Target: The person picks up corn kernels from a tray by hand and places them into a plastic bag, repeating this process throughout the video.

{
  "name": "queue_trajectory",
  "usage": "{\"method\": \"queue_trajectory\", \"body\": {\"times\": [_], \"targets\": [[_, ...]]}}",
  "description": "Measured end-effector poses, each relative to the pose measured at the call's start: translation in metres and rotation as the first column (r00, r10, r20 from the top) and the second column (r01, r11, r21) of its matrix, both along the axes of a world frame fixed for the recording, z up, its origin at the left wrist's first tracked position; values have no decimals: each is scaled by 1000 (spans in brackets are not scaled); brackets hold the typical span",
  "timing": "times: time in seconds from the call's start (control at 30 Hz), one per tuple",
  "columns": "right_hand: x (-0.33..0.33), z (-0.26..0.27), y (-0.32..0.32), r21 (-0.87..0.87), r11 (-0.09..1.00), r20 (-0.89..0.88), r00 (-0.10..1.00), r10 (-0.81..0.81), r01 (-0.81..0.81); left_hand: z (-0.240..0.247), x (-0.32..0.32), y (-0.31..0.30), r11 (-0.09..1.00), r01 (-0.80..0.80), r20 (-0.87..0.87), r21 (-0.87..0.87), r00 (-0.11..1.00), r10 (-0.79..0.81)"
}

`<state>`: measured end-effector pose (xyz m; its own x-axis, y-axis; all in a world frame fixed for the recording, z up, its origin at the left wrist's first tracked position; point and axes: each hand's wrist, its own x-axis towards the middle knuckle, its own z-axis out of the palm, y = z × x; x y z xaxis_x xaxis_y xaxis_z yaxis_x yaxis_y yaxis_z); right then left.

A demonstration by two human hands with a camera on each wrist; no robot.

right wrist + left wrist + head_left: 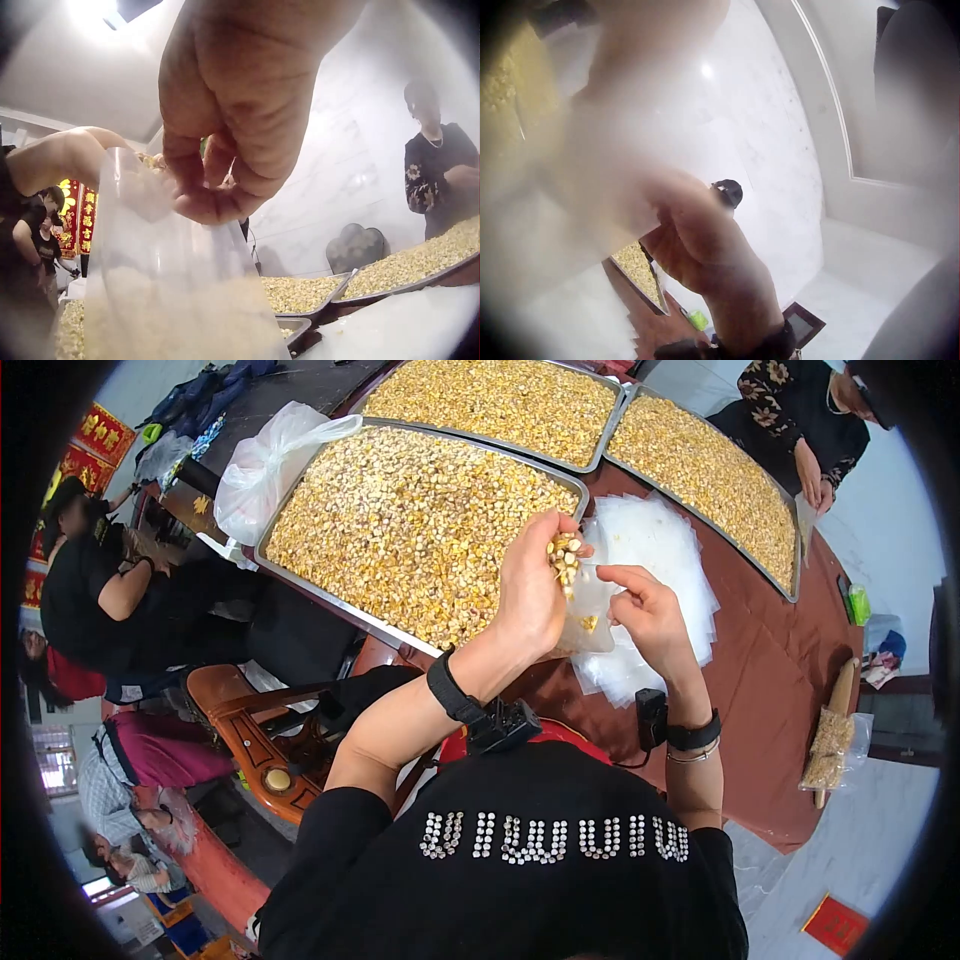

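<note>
Head view: I see the left hand (530,595) curled round a handful of yellow pieces (564,557) beside a heaped tray (345,605), seemingly tilted towards the clear bag (588,622) just below.

Left wrist view: too blurred; I cannot tell its grip.

Right wrist view: the right hand (232,112) pinches the bag's rim narrowly, probably to steady its mouth.

The 3 trays (350,605) look like smooth metal, with a little shine on rims. Kernels (400,520) have rough, grainy surface. The small bag (172,292) is translucent plastic, smooth and cloudy; the knotted bag (265,475) is thin, wrinkled plastic. Brown cloth (760,690) on the desk looks matt. The chair (245,745) seems glossy wood.
</note>
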<state>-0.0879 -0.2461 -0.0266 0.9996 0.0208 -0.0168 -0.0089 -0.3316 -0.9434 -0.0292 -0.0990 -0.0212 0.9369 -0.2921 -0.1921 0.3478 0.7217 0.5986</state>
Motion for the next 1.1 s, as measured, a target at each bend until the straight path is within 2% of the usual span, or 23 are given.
{"method": "queue_trajectory", "body": {"times": [0.1, 0.17, 0.27, 0.33, 0.4, 0.43, 0.47, 0.5, 0.53, 0.6, 0.63, 0.67, 0.73, 0.77, 0.8, 0.87, 0.9, 0.93, 0.97, 1.0, 1.03, 1.07, 1.1], "targets": [[-1, 1, 3, 49, 999, 0, 1000, 14, -14, 0, 4, 6, 997, 47, -13, -62, 999, -48], [1, 3, 4, -19, 998, 26, 998, 62, -61, 7, 11, 8, 979, 108, -55, -174, 991, -120], [-1, 2, 4, -22, 999, 38, 998, 49, -48, 0, 29, 17, 983, 79, -21, -165, 996, -83], [-4, 0, 5, 32, 999, 94, 996, 0, -3, -10, 43, 28, 995, 51, 16, -85, 999, -50], [-11, -3, 7, 84, 995, 143, 988, -60, 48, -41, 62, 39, 931, -89, 191, 355, 981, 21], [-14, -3, 8, 119, 990, 143, 986, -89, 72, -57, 67, 44, 931, -81, 187, 355, 982, 14], [-16, -4, 7, 152, 984, 143, 983, -116, 94, -75, 70, 50, 752, -112, 285, 649, 953, -103], [-16, -5, 6, 152, 983, 138, 983, -119, 98, -89, 72, 54, 484, -182, 332, 856, 911, -245], [-15, -8, 3, 93, 991, 142, 984, -105, 93, -101, 73, 57, 484, -179, 331, 856, 911, -248], [-17, -10, -2, 35, 996, 141, 986, -87, 83, -115, 69, 64, 175, -495, 520, 851, 748, -413], [-16, -8, -6, -61, 997, 221, 975, -22, 36, -107, 62, 65, 288, -457, 538, 842, 753, -378], [-15, -5, -8, -161, 987, 298, 953, 50, -1, -97, 55, 65, 285, -461, 541, 840, 753, -375], [-18, -1, -13, -119, 992, 262, 962, 74, -44, -79, 42, 66, 254, -496, 556, 830, 709, -434], [-19, 2, -14, -79, 994, 228, 969, 95, -79, -75, 41, 68, 177, -575, 576, 799, 644, -504], [-20, 4, -13, -77, 994, 225, 969, 98, -82, -72, 41, 68, 174, -573, 573, 801, 647, -502], [-22, 7, -12, -350, 936, 219, 968, 123, -39, -68, 40, 66, 13, -774, 638, 633, 513, -574], [-22, 8, -12, -349, 936, 217, 969, 119, -37, -64, 39, 69, -26, -782, 597, 623, 497, -630], [-20, 9, -11, -513, 858, 313, 928, 203, -14, -61, 39, 72, -22, -781, 596, 624, 494, -633], [-19, 10, -11, -656, 754, 388, 873, 297, 35, -57, 40, 74, 143, -699, 616, 701, 493, -615], [-19, 11, -11, -656, 753, 387, 875, 289, 42, -54, 39, 74, 305, -589, 632, 749, 496, -595], [-19, 12, -11, -667, 745, 385, 862, 329, 13, -41, 30, 71, 389, -545, 657, 743, 481, -580], [-19, 12, -11, -679, 734, 380, 847, 371, -16, -30, 21, 68, 393, -542, 658, 743, 479, -582], [-19, 12, -10, -680, 733, 378, 850, 367, -14, -21, 12, 66, 499, -488, 691, 716, 397, -603]]}}
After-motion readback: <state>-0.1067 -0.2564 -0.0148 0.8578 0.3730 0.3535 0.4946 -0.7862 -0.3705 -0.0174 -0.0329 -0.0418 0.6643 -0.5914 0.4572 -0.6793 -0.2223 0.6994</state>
